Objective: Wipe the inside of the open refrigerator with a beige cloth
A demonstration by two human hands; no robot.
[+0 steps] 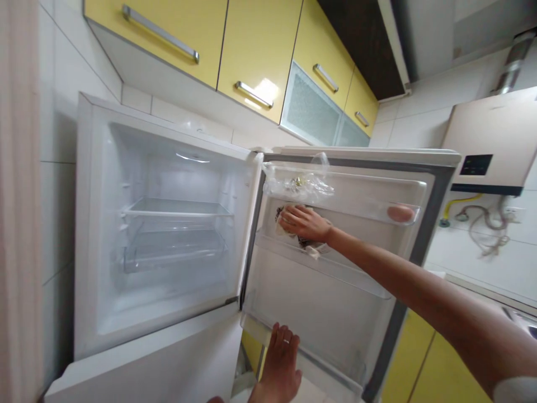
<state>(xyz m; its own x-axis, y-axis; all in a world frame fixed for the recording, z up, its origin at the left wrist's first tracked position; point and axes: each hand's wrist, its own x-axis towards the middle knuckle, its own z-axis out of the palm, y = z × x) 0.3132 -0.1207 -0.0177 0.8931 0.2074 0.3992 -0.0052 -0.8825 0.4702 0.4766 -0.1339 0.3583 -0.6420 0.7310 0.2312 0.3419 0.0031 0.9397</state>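
Note:
The upper fridge door [331, 302] stands open to the right. My right hand [304, 223] presses a crumpled cloth [311, 248] flat against the door's inner wall, just under the top door shelf [369, 204]. My left hand [280, 364] grips the lower edge of the door near its bottom shelf. A clear plastic bag [298, 183] with something inside lies in the top door shelf, and an egg [400, 213] rests at that shelf's right end.
The fridge compartment [168, 224] on the left holds a glass shelf [178, 208] and a clear drawer [174, 249]. Yellow wall cupboards [251, 50] hang above. A white water heater [495, 140] with hoses is mounted on the right wall.

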